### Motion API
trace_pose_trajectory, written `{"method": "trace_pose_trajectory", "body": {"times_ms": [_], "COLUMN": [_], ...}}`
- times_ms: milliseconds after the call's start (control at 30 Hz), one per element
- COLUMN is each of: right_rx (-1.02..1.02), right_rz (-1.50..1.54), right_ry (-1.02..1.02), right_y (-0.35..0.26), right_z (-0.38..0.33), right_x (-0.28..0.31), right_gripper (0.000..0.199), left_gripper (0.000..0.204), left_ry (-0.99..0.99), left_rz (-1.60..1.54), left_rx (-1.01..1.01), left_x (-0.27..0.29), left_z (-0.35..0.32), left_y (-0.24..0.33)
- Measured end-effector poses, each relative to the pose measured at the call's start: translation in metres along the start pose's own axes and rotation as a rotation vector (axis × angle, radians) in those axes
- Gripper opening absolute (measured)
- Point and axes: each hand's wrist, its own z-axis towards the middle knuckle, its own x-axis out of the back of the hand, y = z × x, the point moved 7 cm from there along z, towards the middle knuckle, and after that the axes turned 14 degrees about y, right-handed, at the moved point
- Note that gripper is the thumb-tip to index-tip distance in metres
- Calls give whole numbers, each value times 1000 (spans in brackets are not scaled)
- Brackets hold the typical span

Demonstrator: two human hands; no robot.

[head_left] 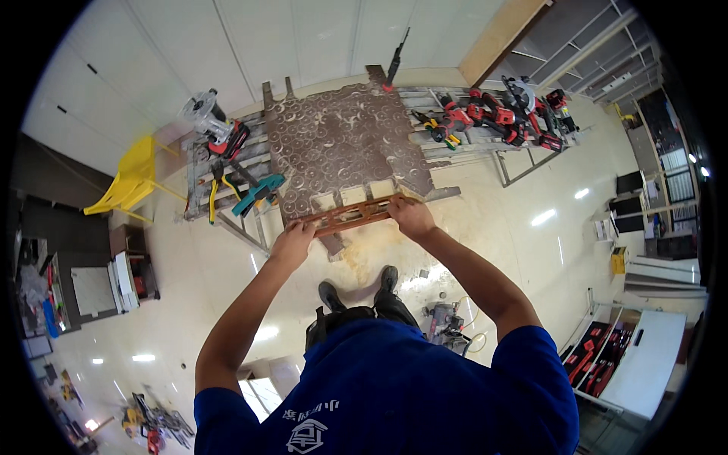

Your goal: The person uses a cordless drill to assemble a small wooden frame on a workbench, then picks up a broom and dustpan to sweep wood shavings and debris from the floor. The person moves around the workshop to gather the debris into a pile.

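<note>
Head cam looking straight down at my bench, so everything's a bit bendy at the edges. I've got a long reddish-brown slotted wooden strip [355, 214] held between both hands, sitting right along the near edge of the big brown board [343, 144] that's covered in circular cut marks. My left hand [293, 241] is clamped on the left end of the strip, fingers curled over it, and my right hand [410, 216] is gripping the right end the same way. So the strip runs pretty much hand to hand, tilted slightly with the right end a touch further from me. It looks like it's touching the board's front edge, but I can't say for sure whether it's resting on it or just butted up against it.

The board lies on a grey metal frame workbench [470, 148]. Off to the left on the frame there's a silver router [205, 114], some yellow-handled pliers [215, 189] and a teal-handled tool [259, 192], all well clear of my hands. Over on the right end there's a pile of red and black power tools [504, 114]. A yellow plastic chair [130, 176] is further left on the floor. My black shoes [360, 287] are just below the strip, with sawdust on the floor [531, 220] around them.
</note>
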Motion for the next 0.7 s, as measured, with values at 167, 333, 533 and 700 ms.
{"method": "trace_pose_trajectory", "body": {"times_ms": [167, 333, 533, 700], "right_rx": [-17, -41, 17, -32], "right_rz": [-142, -118, -60, 5], "right_ry": [51, 130, 223, 103], "right_y": [33, 79, 25, 12], "right_z": [27, 34, -31, -53], "right_x": [14, -5, 17, 32], "right_gripper": [16, 12, 18, 14], "left_gripper": [32, 29, 28, 24], "left_ry": [177, -2, -14, 3], "left_rz": [32, 38, 47, 0], "left_rx": [-77, 10, -113, -76], "left_x": [10, -11, -22, -28], "left_z": [34, 91, 15, -9], "left_y": [4, 15, 37, 45]}}
